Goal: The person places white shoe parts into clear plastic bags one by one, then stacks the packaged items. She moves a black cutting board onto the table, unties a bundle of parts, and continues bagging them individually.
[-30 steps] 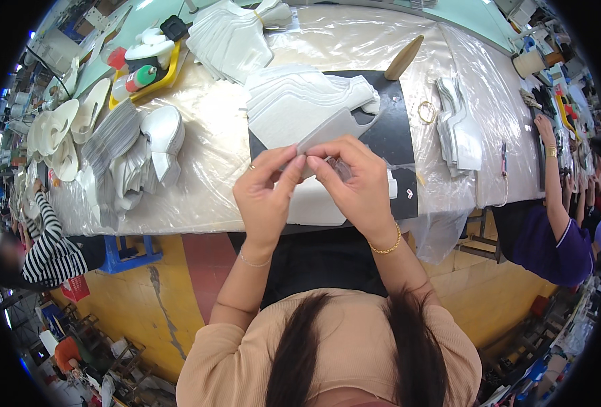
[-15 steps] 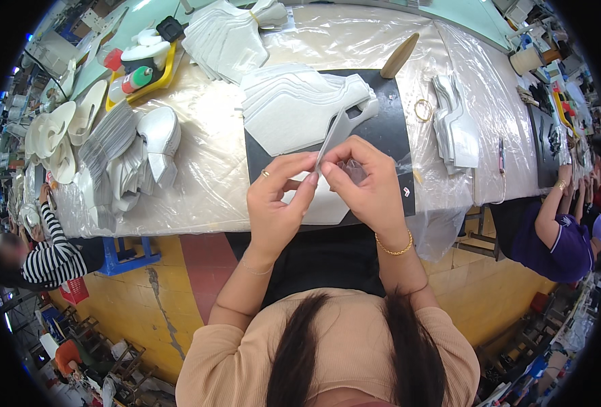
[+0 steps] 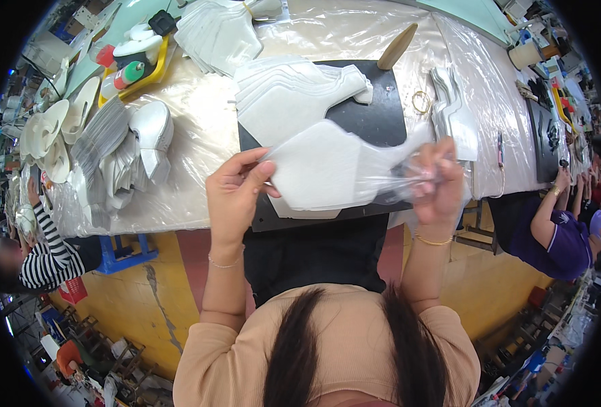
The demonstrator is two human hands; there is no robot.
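Covering most of the view, the worktable is wrapped in clear plastic, with a black mat at its near edge. On the mat's far half lies a stack of white cut pieces; a pile of white moulded parts sits to the left.

Held above the mat's near edge is a white shaped piece, flat side up, its long axis running left to right: the broad end points left, the narrow neck right.

The left hand pinches the broad end between thumb and fingers. The right hand is closed around the narrow end through a clear film that blurs its fingers.
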